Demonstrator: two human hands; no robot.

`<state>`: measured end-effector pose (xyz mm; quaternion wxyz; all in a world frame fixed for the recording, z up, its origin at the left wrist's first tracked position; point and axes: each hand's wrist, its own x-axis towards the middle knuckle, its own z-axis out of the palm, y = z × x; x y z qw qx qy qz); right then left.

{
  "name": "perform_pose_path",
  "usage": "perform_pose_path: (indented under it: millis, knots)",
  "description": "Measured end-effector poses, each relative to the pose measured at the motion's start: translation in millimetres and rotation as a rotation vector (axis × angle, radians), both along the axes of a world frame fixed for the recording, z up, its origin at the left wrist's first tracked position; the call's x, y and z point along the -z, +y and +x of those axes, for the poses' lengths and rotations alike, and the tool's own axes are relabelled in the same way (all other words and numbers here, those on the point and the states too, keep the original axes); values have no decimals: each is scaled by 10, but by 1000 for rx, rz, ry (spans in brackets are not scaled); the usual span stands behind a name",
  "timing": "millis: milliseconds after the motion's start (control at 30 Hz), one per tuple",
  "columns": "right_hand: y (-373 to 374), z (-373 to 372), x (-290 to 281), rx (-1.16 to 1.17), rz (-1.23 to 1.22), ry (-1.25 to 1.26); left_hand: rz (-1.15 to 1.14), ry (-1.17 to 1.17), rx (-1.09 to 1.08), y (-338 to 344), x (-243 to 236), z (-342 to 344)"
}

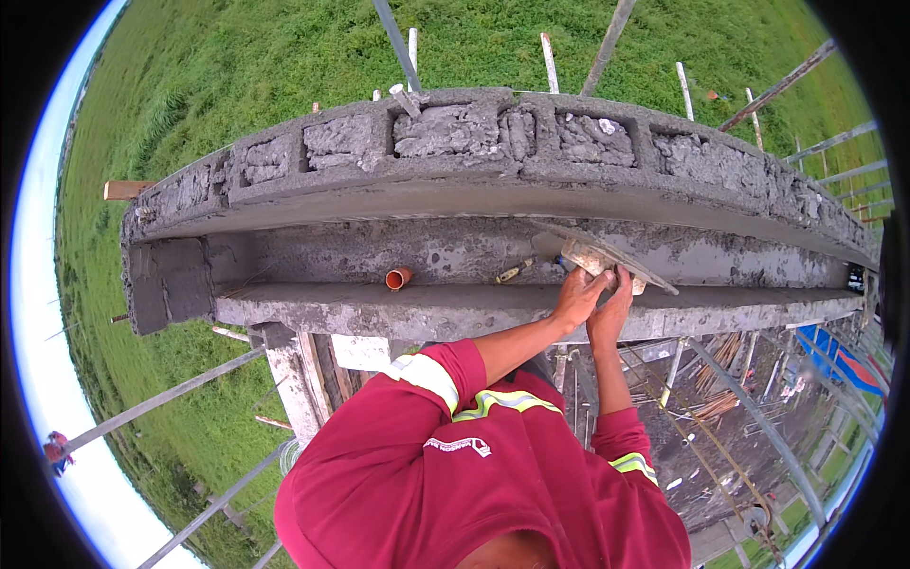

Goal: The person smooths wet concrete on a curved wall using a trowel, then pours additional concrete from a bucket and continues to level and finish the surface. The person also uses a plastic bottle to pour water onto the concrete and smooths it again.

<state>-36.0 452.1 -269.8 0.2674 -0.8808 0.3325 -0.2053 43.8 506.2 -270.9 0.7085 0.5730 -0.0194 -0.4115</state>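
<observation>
My left hand [576,296] and my right hand [612,305] are close together over the concrete channel, both closed on a plastering float [654,269]. Its thin flat plate is tilted, seen nearly edge-on, and a pale, mortar-smeared block [590,255] shows on it just beyond my fingers. My fingertips are partly hidden. Left of my hands, a small trowel with a yellowish handle [513,273] lies in the channel. Farther left, an orange pipe end [398,278] sticks up from the channel by its near wall.
Beyond the channel rises a hollow-block wall [445,133] packed with rough mortar. The near concrete ledge [455,311] runs below my forearms. Metal scaffold poles [758,431] stand around, with timber [725,375] on the ground far below right and grass [284,57] beyond.
</observation>
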Motion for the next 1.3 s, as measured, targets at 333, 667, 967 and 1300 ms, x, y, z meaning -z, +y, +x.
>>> perform_pose_path:
  millis: [333, 667, 967, 1300]
  knots:
    - [-87, -127, 298, 450, 636, -586, 397, -466, 506, 1234, 15, 563]
    - [-492, -420, -178, 846, 1081, -919, 906, -707, 1061, 1165, 2504, 797]
    - [-178, -778, -469, 880, 645, -404, 1032, -388, 1128, 884, 3408, 613]
    - [5, -1392, -264, 1107, 638, -231, 724, -619, 1010, 872, 2533, 893]
